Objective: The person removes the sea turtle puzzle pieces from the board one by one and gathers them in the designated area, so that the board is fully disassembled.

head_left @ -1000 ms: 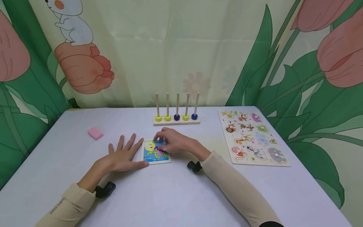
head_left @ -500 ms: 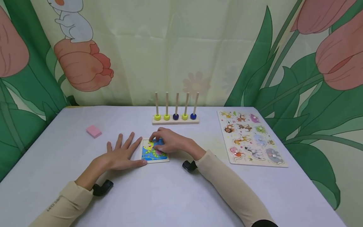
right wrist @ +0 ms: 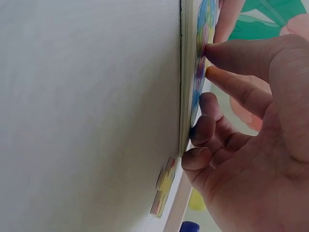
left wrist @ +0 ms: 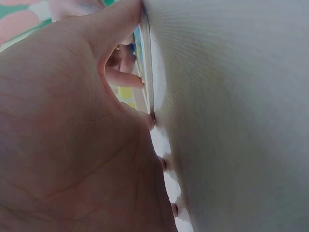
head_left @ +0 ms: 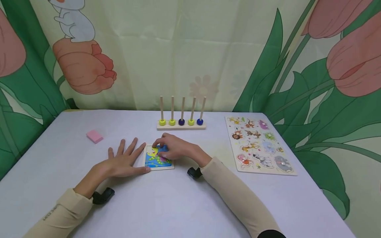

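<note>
A small square picture puzzle (head_left: 154,164), blue with yellow and pink shapes in a pale frame, lies flat between both hands in the head view. My left hand (head_left: 122,164) rests on the table with fingers spread, its thumb at the puzzle's near left corner and its index finger by the left edge. From the right, my right hand (head_left: 178,148) bends over the puzzle. In the right wrist view its thumb (right wrist: 215,54) and index finger touch the picture, and other fingers curl along the edge. Whether they pinch a piece cannot be told.
A loose yellow-and-red jigsaw piece (right wrist: 166,188) lies beside the puzzle, hidden in the head view. Behind stands a peg rack (head_left: 181,127) with yellow and blue beads. A pink block (head_left: 94,136) sits left, an animal puzzle board (head_left: 259,148) right.
The head view has shifted slightly, so everything appears a little further left. Against the puzzle, my right thumb and fingers have shifted only slightly; my left hand keeps its place.
</note>
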Action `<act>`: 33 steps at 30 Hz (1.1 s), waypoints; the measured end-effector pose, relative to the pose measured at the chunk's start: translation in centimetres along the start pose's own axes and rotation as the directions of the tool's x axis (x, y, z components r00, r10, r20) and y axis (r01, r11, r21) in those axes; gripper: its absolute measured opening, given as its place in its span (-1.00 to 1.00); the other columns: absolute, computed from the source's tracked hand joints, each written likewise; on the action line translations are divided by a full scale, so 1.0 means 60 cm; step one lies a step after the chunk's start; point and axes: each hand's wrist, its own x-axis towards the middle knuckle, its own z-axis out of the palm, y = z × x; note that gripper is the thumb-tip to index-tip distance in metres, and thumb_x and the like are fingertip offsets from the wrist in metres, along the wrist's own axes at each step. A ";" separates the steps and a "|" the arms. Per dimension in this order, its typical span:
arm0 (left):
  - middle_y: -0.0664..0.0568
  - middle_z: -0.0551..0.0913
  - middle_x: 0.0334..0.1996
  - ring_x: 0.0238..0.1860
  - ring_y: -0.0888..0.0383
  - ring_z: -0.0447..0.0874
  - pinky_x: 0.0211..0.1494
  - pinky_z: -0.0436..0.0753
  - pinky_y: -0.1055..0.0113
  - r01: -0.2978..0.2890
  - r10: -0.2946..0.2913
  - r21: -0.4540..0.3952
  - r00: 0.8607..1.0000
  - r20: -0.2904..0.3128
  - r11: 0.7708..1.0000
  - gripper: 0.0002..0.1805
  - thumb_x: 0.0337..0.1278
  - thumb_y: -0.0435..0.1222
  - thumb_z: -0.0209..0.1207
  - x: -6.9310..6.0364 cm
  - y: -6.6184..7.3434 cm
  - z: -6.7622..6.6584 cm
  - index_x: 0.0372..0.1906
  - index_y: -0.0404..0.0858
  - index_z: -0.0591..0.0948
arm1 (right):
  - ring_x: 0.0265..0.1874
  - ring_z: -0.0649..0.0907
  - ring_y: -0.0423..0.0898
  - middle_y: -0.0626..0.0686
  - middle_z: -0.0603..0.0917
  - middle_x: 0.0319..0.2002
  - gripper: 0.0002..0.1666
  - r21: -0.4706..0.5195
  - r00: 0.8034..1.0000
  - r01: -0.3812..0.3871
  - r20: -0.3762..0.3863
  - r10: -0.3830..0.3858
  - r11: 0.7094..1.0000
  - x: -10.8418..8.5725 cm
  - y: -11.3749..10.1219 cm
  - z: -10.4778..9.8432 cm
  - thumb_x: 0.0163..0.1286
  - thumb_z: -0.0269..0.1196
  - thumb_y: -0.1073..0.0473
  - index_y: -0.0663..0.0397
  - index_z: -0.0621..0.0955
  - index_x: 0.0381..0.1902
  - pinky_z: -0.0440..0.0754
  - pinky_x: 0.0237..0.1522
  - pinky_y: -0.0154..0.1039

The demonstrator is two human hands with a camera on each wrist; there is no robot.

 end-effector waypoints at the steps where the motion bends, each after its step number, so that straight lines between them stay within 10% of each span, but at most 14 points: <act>1: -0.25 -0.32 0.76 0.66 -0.59 -0.53 0.38 -0.42 -0.78 0.000 0.000 0.003 1.000 0.000 1.000 0.35 0.00 0.68 0.01 -0.001 0.000 -0.001 0.75 -0.02 -0.02 | 0.00 0.59 -0.10 0.10 0.62 0.10 -0.57 -0.002 1.000 0.002 0.001 -0.002 1.000 0.001 -0.001 0.000 0.53 0.31 0.08 -0.15 0.67 0.32 0.58 0.14 -0.25; 12: -0.34 -0.30 0.74 0.63 -0.66 -0.51 0.35 -0.41 -0.81 -0.004 0.004 -0.019 1.000 0.030 1.000 0.26 0.13 0.53 0.13 -0.019 0.017 -0.024 0.74 -0.09 0.01 | 0.04 0.58 -0.09 0.13 0.62 0.15 -0.57 0.005 1.000 -0.010 0.020 0.010 1.000 0.009 -0.004 0.000 0.54 0.30 0.09 -0.15 0.67 0.32 0.58 0.16 -0.23; 33: -0.21 -0.34 0.77 0.67 -0.56 -0.56 0.39 -0.44 -0.77 0.002 -0.002 -0.004 1.000 0.003 1.000 0.37 -0.03 0.70 0.01 0.005 -0.006 0.006 0.75 0.01 -0.03 | 0.09 0.55 -0.06 0.14 0.61 0.13 -0.62 0.060 0.998 -0.049 0.044 0.047 0.997 0.011 -0.005 -0.006 0.51 0.35 0.14 -0.11 0.70 0.25 0.57 0.10 -0.23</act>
